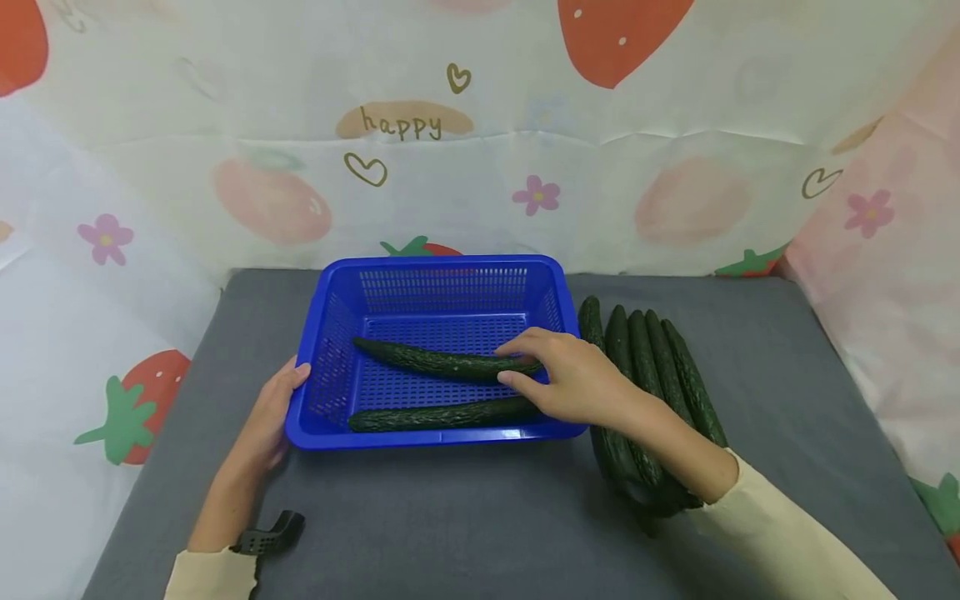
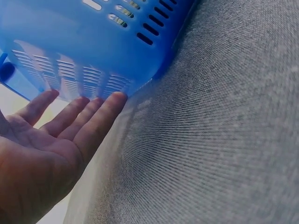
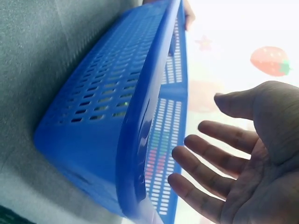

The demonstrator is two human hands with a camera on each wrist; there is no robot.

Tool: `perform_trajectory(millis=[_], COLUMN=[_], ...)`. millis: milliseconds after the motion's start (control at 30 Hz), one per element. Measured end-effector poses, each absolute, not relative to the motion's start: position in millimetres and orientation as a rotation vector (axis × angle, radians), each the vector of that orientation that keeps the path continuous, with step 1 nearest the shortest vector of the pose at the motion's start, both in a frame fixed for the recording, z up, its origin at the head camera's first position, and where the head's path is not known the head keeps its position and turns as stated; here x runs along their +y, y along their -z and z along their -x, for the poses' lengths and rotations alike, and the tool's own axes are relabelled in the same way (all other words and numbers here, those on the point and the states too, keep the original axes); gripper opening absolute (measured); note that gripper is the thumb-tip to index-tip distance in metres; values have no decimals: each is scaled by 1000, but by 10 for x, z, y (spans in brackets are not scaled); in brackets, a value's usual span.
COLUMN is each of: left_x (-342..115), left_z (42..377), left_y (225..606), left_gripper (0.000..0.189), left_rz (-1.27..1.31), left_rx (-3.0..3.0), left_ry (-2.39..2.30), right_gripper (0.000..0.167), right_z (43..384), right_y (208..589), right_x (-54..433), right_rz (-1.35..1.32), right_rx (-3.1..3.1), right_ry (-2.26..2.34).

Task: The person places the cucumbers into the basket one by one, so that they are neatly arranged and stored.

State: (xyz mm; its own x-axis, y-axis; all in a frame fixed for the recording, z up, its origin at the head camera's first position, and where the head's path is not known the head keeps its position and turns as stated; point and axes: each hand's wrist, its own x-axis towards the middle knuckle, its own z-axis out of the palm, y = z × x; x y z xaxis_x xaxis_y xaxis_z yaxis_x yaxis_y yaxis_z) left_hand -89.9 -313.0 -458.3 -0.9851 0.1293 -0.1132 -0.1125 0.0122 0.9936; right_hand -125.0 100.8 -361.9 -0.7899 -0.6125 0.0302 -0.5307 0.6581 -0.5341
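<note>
A blue plastic basket [image 1: 442, 437] with slotted walls holds two long dark green cucumbers: one across its middle [image 1: 427, 361], the other along its near side [image 1: 435, 415]. At the basket's left end my left hand [image 1: 264, 414] holds the rim, thumb on top. The left wrist view shows the fingertips [image 2: 120, 97] against the outer wall. My right hand [image 1: 573, 379] is over the basket's right end, above the cucumbers' right ends, which it partly hides. In the right wrist view its fingers [image 3: 201, 170] are spread, with nothing between them and the thumb.
Several more cucumbers [image 1: 693, 383] lie side by side right of the basket, partly under my right forearm. A grey cloth [image 1: 450, 525] covers the table. Printed curtains [image 1: 465, 200] stand behind and at both sides. A black band [image 1: 270, 535] is at my left wrist.
</note>
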Motion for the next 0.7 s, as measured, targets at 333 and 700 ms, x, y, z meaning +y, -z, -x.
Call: perform_trajectory(millis=[333,700], left_x=[-3144,-3142], left_z=[894,897], left_y=[4584,4584], left_gripper=[67,67], left_rz=[-27,-34], left_rx=[2109,2137], left_ry=[-2091,-2060], right_gripper=[31,36], right_z=[1257,1246], right_y=[3669,3681], right_x=[1146,1271], right_rz=[966,863], right_rx=[2743,2751], right_ry=[936,1054])
